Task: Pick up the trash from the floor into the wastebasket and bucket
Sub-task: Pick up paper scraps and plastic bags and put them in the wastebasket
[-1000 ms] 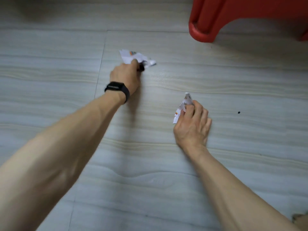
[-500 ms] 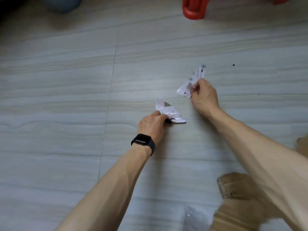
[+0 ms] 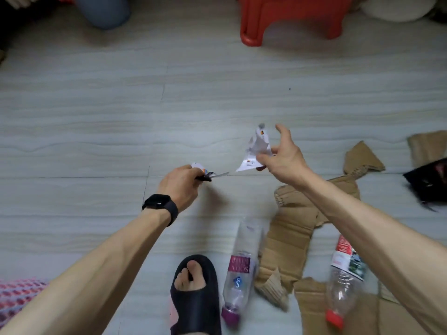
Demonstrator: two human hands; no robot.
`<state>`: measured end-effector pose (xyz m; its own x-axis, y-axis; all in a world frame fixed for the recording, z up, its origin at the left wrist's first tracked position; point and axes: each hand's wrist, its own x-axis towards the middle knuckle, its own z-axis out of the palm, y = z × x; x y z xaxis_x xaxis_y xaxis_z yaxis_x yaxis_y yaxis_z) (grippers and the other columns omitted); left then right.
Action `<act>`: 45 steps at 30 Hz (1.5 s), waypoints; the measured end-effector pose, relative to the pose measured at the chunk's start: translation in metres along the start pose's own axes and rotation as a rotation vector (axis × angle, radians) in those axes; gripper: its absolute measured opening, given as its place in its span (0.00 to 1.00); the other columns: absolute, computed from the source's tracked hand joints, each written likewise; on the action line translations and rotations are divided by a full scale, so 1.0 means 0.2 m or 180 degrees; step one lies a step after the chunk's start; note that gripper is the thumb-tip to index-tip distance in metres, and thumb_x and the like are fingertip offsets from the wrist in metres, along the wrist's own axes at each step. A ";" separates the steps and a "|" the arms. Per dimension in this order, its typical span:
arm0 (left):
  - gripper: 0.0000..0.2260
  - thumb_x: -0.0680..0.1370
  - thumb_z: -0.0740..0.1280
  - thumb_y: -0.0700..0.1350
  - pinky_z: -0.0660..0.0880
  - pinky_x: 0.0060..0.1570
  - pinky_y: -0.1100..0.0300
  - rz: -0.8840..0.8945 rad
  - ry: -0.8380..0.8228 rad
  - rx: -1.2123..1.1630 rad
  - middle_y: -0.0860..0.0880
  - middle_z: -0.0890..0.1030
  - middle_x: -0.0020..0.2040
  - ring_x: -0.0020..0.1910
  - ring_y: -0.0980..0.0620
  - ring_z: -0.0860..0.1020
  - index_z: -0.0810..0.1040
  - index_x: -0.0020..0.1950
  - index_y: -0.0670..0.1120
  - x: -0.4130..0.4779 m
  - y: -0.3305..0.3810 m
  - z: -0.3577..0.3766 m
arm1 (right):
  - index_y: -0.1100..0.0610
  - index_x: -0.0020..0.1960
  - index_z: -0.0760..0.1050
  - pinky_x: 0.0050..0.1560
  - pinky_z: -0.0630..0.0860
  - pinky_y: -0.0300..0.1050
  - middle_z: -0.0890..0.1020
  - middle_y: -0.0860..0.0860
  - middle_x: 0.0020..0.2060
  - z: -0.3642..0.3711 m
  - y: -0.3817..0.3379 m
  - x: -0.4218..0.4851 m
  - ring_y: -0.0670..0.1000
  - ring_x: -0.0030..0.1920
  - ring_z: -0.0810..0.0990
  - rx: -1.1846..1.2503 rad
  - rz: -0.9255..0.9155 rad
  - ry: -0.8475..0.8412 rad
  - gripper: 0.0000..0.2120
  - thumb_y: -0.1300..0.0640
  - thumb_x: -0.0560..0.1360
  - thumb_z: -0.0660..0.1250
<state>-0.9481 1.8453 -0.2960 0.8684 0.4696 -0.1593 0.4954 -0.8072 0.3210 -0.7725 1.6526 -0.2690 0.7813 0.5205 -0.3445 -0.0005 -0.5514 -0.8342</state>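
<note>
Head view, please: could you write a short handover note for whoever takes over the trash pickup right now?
Left hand grips a crumpled paper scrap, lifted off the floor.
Right hand pinches a white paper scrap, also lifted.
Done: both scraps picked up; neither binned yet.
Left on the floor: purple-capped bottle, red-capped bottle, cardboard pieces, black packet.
The blue-grey container at top left may be the wastebasket; cannot tell.

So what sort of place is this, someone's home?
Probably a room in a home: pale wood-look floor, a red plastic stool, and a slippered foot among littered bottles and cardboard.
</note>
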 end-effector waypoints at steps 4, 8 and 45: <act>0.08 0.79 0.67 0.47 0.74 0.45 0.53 -0.0091 0.0369 -0.0210 0.52 0.80 0.47 0.49 0.45 0.78 0.83 0.56 0.56 -0.22 -0.04 -0.35 | 0.53 0.45 0.84 0.33 0.72 0.43 0.86 0.46 0.37 -0.05 -0.27 -0.27 0.46 0.33 0.85 -0.0040 -0.0345 -0.0153 0.15 0.70 0.74 0.65; 0.07 0.77 0.69 0.48 0.76 0.44 0.54 -0.0100 0.0969 -0.0389 0.53 0.83 0.46 0.47 0.48 0.81 0.84 0.54 0.56 -0.56 -0.09 -0.74 | 0.54 0.43 0.86 0.28 0.75 0.40 0.87 0.48 0.40 0.00 -0.69 -0.64 0.49 0.28 0.82 0.0065 -0.0793 -0.0285 0.26 0.75 0.70 0.53; 0.32 0.73 0.50 0.74 0.31 0.69 0.34 -0.2045 0.0610 0.0211 0.49 0.39 0.80 0.78 0.39 0.36 0.48 0.76 0.72 -2.17 -1.21 -0.63 | 0.55 0.42 0.77 0.41 0.84 0.52 0.84 0.52 0.35 1.66 -0.84 -1.59 0.52 0.34 0.85 -0.0876 -0.0226 -0.1034 0.12 0.47 0.69 0.74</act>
<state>-1.4479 1.8822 -0.1863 0.3844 0.9141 -0.1291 0.9179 -0.3635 0.1589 -1.2280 1.7952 -0.1618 0.5364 0.7173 -0.4447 0.2471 -0.6373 -0.7300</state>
